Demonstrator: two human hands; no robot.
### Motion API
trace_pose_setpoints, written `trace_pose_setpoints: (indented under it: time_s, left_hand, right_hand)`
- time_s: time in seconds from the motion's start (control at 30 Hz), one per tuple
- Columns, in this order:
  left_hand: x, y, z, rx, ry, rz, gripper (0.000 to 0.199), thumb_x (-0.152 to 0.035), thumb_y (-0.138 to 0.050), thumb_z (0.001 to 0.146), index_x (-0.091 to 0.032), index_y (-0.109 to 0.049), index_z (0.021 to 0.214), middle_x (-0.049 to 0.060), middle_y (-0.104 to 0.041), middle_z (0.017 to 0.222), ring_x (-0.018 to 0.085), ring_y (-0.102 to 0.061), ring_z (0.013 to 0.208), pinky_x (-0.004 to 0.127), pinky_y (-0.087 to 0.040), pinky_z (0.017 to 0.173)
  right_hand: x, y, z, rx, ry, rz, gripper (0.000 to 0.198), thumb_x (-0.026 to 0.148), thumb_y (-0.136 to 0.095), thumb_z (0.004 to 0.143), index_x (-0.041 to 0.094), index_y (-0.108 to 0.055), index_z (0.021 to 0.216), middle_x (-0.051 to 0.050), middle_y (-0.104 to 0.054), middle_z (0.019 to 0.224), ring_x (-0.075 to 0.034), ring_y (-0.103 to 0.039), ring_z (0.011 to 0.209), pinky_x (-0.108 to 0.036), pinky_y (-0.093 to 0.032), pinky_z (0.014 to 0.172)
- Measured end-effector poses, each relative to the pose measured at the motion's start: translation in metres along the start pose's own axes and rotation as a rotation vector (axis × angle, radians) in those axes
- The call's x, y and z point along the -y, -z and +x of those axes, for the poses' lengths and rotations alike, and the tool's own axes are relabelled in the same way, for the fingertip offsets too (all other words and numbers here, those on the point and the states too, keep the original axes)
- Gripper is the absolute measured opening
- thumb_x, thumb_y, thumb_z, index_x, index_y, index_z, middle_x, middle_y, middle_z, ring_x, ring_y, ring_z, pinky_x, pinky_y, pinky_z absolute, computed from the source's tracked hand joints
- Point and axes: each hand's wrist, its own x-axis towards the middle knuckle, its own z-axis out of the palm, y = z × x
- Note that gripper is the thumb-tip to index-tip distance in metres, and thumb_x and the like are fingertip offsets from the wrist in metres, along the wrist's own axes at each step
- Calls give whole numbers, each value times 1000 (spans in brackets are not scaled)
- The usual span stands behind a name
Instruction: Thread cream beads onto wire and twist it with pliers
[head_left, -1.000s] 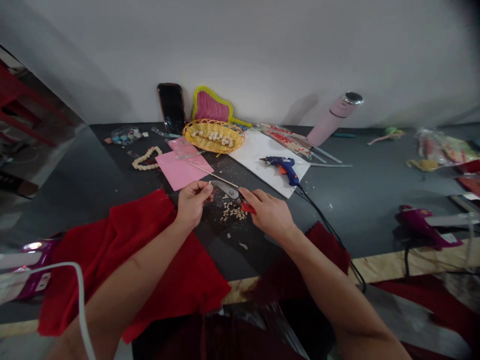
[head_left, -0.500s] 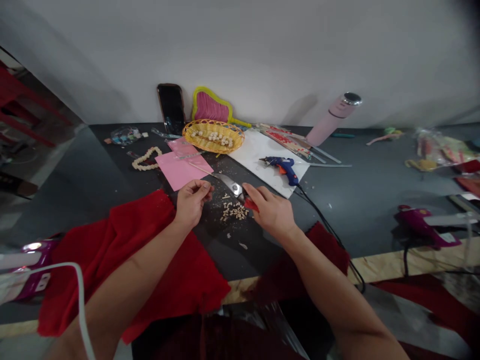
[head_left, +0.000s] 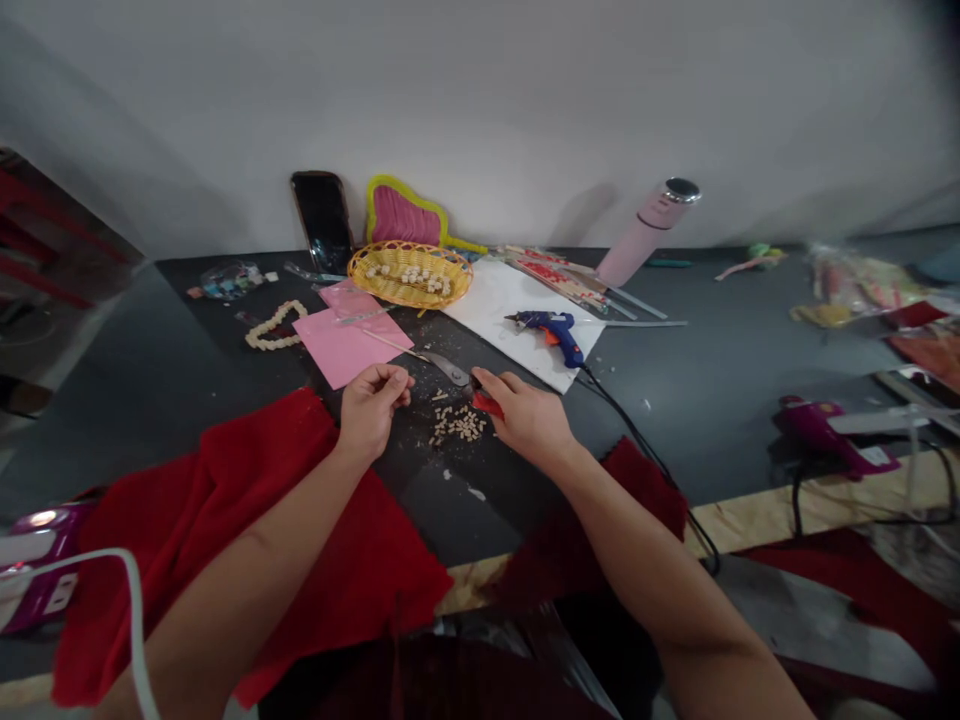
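- Scissors with red handles are at the middle of the dark table, the blade pointing left and far.
- Right hand is clamped on the red handles.
- Left hand is left of the scissors, well apart from the right hand; its thumb and forefinger are pressed together, and I cannot tell whether a small piece sits between them.
- Pale stick lies slantwise, partly over pink paper, its right end by the blade tip; whether the 2 touch I cannot tell.
- Short pale pieces lie in a loose heap between the hands, on the near side of the scissors.
- Yellow basket sits farther off, holding small whitish clusters.
- White board lies to its right, a blue glue gun on it, nozzle to the left.
- Pale loop lies left of the paper.
- Phone leans on the far wall; a pink flask stands far right of the board.
- Red cloth spreads under the left forearm, near left.
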Motion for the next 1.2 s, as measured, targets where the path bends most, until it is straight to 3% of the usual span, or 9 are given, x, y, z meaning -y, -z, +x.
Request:
trace_pose_setpoints:
  time_s: [0.23,0.5,0.8,0.93,1.07,1.2]
  left_hand:
    - [5,3,1,27,-35,45,14,-24,-71,68,-13,-62,72,1,-62,67,6,-51,51,18,-39,49]
    - [5,2,0,38,-76,134,14,-26,-69,69,-14,-63,72,1,-63,67,7,-51,50,20,-40,50]
    - [6,4,-6,146,-170,515,10,-26,-67,71,-16,-67,75,0,-61,62,11,-52,55,22,-39,54]
    - [4,3,-8,179,-283,604,9,-23,-66,71,-20,-70,79,4,-67,77,16,-57,71,26,-43,66]
    - [4,3,-4,326,-491,833,13,-23,-62,75,-25,-71,84,5,-67,90,23,-55,94,38,-39,89]
    - [9,5,-2,402,-640,1126,19,-24,-55,80,-26,-71,92,6,-64,100,26,-47,102,43,-36,93]
  right_hand:
    - [-5,-5,1,-67,-43,55,52,48,-44,89,28,-35,136,-6,-57,117,-20,-60,91,-27,-47,69]
    - [-9,-9,2,-87,-47,90,52,45,-46,88,28,-35,136,-7,-57,118,-20,-60,92,-29,-48,71]
    - [-14,-10,4,-121,-85,102,50,37,-50,86,27,-37,133,-7,-55,123,-21,-59,96,-30,-48,75]
    - [-19,-12,6,-116,-147,129,47,37,-53,84,27,-41,128,-7,-56,119,-22,-60,93,-30,-46,71]
    - [-24,-13,8,-177,-187,202,41,38,-53,83,25,-45,120,-7,-59,114,-23,-61,89,-30,-44,67]
    - [-24,-12,9,-203,-196,233,44,38,-53,83,23,-42,123,-7,-59,114,-23,-61,88,-31,-44,67]
